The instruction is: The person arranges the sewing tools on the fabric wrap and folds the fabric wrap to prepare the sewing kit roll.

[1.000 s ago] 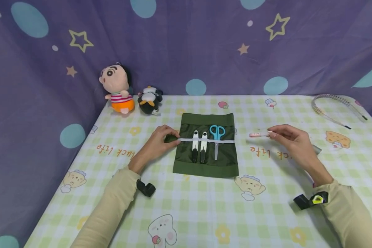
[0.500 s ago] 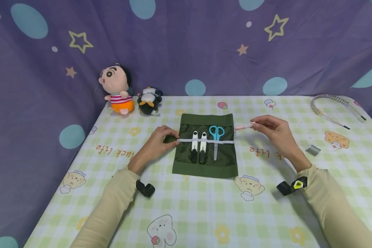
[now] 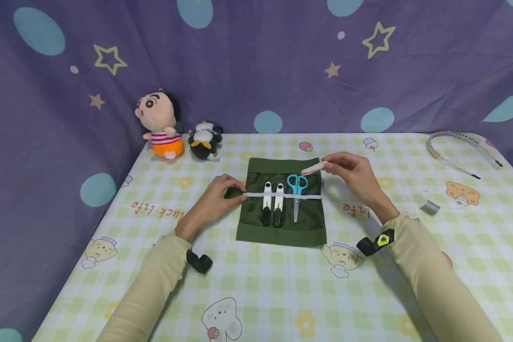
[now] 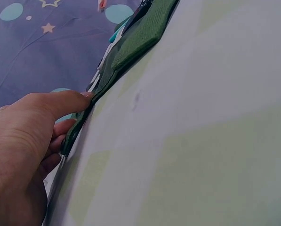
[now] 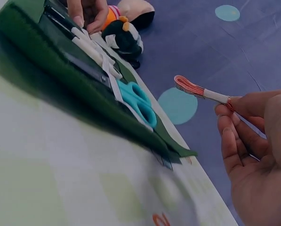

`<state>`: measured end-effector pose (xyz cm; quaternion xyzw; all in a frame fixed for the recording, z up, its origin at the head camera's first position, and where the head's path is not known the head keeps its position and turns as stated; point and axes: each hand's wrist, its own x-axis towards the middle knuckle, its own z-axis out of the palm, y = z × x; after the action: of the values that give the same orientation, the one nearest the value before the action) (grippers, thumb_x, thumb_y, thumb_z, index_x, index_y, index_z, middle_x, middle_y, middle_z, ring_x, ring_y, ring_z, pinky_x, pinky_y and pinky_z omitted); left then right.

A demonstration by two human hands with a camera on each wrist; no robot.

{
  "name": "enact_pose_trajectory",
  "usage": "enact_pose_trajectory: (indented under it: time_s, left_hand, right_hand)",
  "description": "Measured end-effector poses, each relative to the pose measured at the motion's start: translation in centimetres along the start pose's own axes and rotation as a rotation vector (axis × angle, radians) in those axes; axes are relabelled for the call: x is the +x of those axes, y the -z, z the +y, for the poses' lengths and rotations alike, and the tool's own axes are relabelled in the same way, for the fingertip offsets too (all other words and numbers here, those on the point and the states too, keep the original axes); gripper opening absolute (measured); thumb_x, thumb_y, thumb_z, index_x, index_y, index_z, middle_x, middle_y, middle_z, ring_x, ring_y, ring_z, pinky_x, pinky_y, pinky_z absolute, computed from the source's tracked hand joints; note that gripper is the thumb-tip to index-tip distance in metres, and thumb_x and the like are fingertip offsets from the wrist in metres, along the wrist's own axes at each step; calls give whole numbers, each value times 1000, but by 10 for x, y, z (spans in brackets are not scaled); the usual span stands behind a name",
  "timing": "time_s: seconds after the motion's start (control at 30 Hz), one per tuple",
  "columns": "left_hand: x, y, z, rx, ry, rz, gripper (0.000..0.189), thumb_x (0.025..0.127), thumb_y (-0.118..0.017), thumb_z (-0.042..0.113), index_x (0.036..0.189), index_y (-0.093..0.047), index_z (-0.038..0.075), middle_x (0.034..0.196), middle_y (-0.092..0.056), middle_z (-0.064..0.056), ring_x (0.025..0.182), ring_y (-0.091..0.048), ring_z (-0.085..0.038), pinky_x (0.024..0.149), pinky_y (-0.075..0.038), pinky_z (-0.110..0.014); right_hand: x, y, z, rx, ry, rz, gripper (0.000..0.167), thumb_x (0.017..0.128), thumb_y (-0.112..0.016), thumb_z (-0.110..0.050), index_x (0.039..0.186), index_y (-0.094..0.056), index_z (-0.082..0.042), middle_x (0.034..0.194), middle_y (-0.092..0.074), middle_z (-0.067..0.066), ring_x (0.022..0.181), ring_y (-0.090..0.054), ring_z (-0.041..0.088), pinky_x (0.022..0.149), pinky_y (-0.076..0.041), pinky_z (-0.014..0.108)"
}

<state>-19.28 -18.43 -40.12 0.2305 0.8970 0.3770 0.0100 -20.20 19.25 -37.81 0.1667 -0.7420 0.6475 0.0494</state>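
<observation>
A dark green fabric tool pouch (image 3: 282, 238) lies unfolded on the table. Its white elastic band (image 3: 305, 196) runs across two white tools with black ends (image 3: 267, 202) and a pair of blue-handled scissors (image 3: 297, 183). My left hand (image 3: 218, 197) pinches the pouch's left edge, right where the band ends; in the left wrist view that green edge sits between thumb and fingers. Between the thumb and fingertips of my right hand (image 3: 355, 175) is a small folded pink tape measure (image 5: 189, 86) with a white paper band, held above the pouch's upper right part, near the scissors' handles.
A grey spool-like cylinder (image 3: 430, 207) lies to the right of the pouch. A headband (image 3: 453, 137) rests at the far right. Two plush toys, a cartoon figure (image 3: 160, 123) and a penguin (image 3: 204, 141), sit at the back left, before a purple curtain (image 3: 231, 71).
My right hand has carried the folded tape measure leftward and away from me, from beside the pouch to over its upper right corner, uncovering the grey cylinder. My left hand keeps its place.
</observation>
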Motion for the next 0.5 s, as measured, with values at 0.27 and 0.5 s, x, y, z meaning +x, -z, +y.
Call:
enact_pose_trajectory:
  time_s: [0.27,0.5]
  left_hand:
    - [-1,1,0,-1,-2,2,16,96,-78,21,108,-74,12,116,-63,-7,113,-52,-30,100,-40,-52]
    - [-1,0,-3,0,-14,5,16,96,-78,22,108,-75,12,116,-63,-7,112,-52,-29,99,-40,-53]
  right_hand:
    - [15,-19,-1,23,5,-46,23,102,-66,-6,118,-69,11,100,-74,-2,96,-68,24,88,-54,30]
    - [25,-35,-1,34,13,-75,22,102,-66,-4,117,-70,11,104,-74,0,96,-69,27,87,-56,34]
